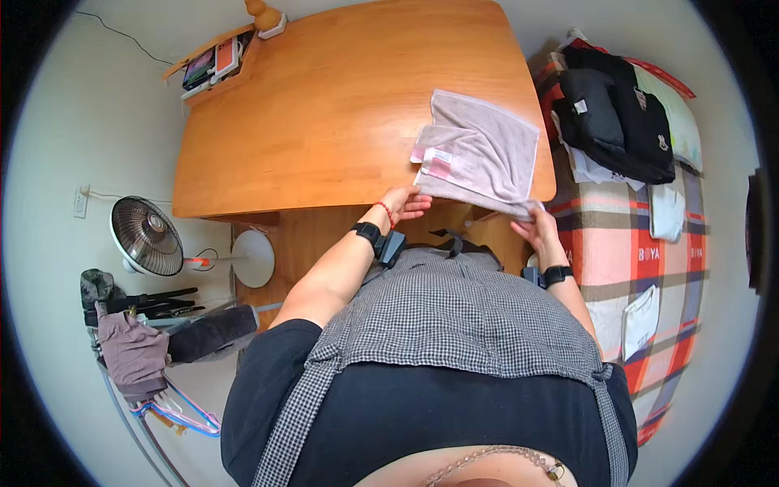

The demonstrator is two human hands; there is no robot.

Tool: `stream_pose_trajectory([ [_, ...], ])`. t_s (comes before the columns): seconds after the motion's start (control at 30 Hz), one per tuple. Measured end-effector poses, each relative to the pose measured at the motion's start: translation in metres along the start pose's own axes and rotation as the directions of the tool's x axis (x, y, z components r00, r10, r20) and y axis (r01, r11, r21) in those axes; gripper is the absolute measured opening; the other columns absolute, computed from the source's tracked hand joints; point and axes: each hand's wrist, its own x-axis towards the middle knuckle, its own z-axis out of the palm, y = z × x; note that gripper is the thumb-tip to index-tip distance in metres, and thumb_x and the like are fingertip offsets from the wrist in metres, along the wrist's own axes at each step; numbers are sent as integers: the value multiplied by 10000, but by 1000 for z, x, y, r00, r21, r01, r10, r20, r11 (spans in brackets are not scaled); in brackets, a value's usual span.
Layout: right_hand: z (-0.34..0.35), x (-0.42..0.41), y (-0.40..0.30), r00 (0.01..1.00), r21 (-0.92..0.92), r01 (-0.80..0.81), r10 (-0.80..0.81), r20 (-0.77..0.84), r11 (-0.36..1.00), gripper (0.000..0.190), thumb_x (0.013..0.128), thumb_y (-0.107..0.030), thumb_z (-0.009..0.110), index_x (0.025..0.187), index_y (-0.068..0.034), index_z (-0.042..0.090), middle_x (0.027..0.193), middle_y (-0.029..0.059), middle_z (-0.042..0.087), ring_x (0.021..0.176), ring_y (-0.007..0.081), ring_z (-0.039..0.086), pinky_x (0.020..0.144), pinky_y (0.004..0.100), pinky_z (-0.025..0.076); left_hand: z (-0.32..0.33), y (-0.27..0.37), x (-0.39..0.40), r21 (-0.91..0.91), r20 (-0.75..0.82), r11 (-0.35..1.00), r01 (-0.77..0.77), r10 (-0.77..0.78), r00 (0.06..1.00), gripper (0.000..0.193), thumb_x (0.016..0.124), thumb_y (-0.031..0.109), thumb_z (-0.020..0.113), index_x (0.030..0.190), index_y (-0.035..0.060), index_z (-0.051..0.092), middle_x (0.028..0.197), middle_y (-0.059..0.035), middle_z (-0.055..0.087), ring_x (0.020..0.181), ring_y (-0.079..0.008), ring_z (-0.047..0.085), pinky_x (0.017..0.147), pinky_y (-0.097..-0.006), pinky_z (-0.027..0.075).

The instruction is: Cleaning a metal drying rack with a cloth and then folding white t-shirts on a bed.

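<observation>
A pale mauve towel (487,152) lies spread on the right part of the wooden table (328,109), with creases and a folded flap at its left that bears a pink patch and a white label. My left hand (405,206) is at the towel's near left corner, thumb on the edge and fingers beneath, pinching it. At the near right corner, my right hand (537,228) grips the bunched edge, just past the table's front edge.
A wooden box (228,79) with items and a gourd-shaped ornament (265,17) stand at the table's back left. A bed (608,225) with folded clothes (621,115) is at the right. A round fan heater (147,234) and a rack with clothes (134,347) stand left.
</observation>
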Motion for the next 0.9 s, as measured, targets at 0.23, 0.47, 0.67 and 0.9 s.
stream_pose_trajectory([
  [0.23, -3, 20, -100, 989, -646, 88, 13, 150, 758, 301, 869, -182, 474, 1093, 11, 526, 889, 149, 650, 668, 236, 668, 509, 291, 551, 57, 133, -32, 119, -1, 923, -367, 369, 929, 215, 878, 288, 538, 951, 95, 600, 838, -34, 632, 772, -134, 616, 712, -301, 517],
  [0.47, 47, -30, -292, 690, 114, 592, -575, 440, 798, 249, 877, -201, 531, 1057, -31, 552, 927, 108, 649, 770, 194, 658, 678, 298, 538, 149, 305, -132, -91, 201, 365, -927, 918, 341, 192, 875, 137, 522, 985, -2, 598, 919, -80, 641, 832, -200, 629, 799, -352, 504],
  [0.67, 46, -71, -309, 630, 308, 525, -605, 486, 794, 246, 912, -221, 515, 1076, -41, 549, 969, 66, 638, 777, 128, 630, 672, 270, 521, 157, 286, -180, -82, 159, 227, -970, 964, 212, 209, 857, 127, 550, 996, -17, 612, 959, -91, 646, 889, -188, 620, 846, -353, 487],
  [0.9, -3, -64, -228, 871, -141, 408, -339, 355, 902, 185, 881, -186, 574, 978, -30, 551, 792, 21, 605, 595, 53, 549, 492, 166, 447, 115, 184, -154, 329, 49, 604, -726, 757, 651, 222, 855, 157, 559, 965, -29, 609, 939, -127, 648, 888, -197, 631, 810, -320, 506],
])
